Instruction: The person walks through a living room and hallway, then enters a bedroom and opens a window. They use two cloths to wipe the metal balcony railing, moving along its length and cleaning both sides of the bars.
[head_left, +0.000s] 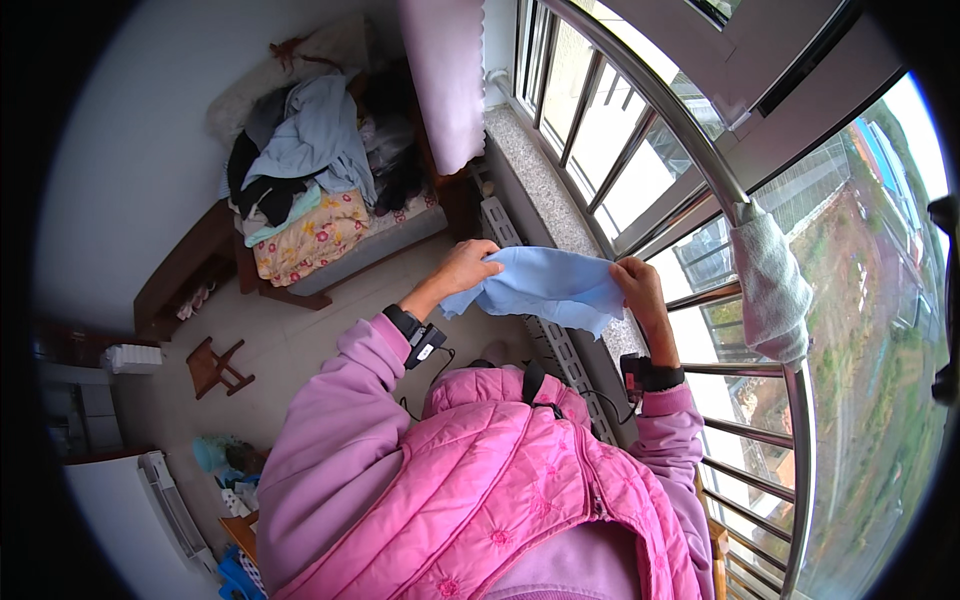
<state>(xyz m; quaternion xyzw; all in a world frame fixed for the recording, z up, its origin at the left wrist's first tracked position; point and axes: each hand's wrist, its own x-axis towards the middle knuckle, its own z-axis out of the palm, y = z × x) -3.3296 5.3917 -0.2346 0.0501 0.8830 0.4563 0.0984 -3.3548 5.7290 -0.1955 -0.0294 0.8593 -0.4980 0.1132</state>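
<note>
A light blue cloth hangs stretched between my two hands, in front of my body. My left hand pinches its left end between thumb and fingers. At the opposite end, my right hand grips the upper corner. The cloth sags a little in the middle, and its lower edge hangs loose and uneven. Behind and below it runs the speckled stone windowsill. A grey-white towel is wrapped around the metal window railing, to the right of my right hand.
A radiator stands below the sill. Clothes are heaped on a bed with a floral quilt. A small wooden stool is on the floor at left. A pale curtain hangs by the window.
</note>
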